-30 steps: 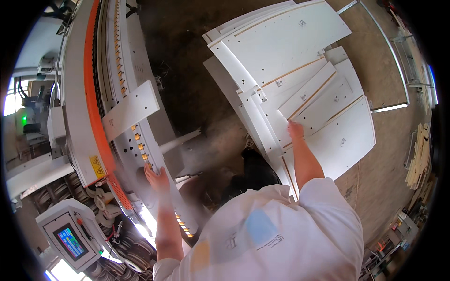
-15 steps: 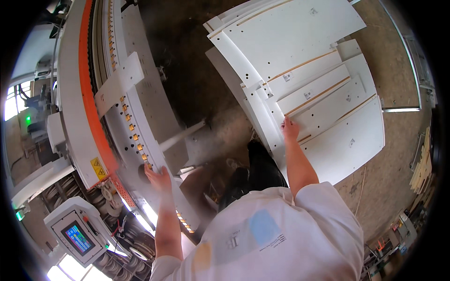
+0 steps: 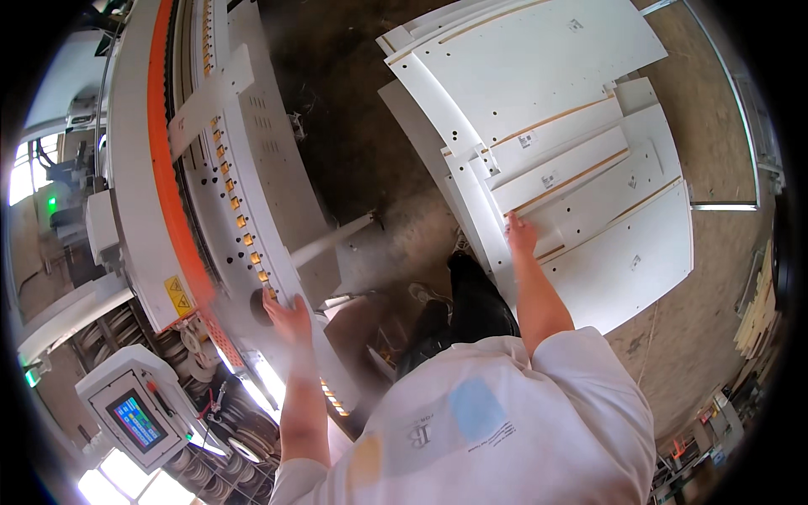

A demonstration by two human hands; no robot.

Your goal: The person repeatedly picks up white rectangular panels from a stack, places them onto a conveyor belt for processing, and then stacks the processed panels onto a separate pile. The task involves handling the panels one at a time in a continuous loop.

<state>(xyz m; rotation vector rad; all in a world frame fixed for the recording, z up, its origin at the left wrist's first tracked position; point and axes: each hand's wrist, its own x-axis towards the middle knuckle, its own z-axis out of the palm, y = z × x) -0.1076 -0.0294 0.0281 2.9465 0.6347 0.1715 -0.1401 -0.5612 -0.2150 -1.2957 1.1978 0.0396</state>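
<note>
My left hand (image 3: pixel 289 318) rests at the near end of the edge-banding machine's roller strip, fingers stretched and slightly apart, holding nothing. Beside it runs a row of brass-coloured rollers (image 3: pixel 241 221) set in the pale machine bed. Farther along the machine lies a white panel (image 3: pixel 210 101), out of reach of both hands. On the right, my right hand (image 3: pixel 520 235) has its fingers closed at the near end of a narrow white panel (image 3: pixel 572 168) with a brown long edge. This panel lies on a stack of larger white panels (image 3: pixel 623 261); the fingertips are partly hidden.
An orange stripe (image 3: pixel 172 198) runs along the machine housing. At lower left stands a control box with a lit screen (image 3: pixel 136 421), near rolls of edging (image 3: pixel 252 438). A pale bar (image 3: pixel 337 238) juts from the machine toward the stack. My shoes (image 3: pixel 459 244) are between the two.
The white panel on the machine has travelled farther away along the rollers. The narrow panel under my right hand has slid slightly toward me over the stack. My left hand stays by the rollers.
</note>
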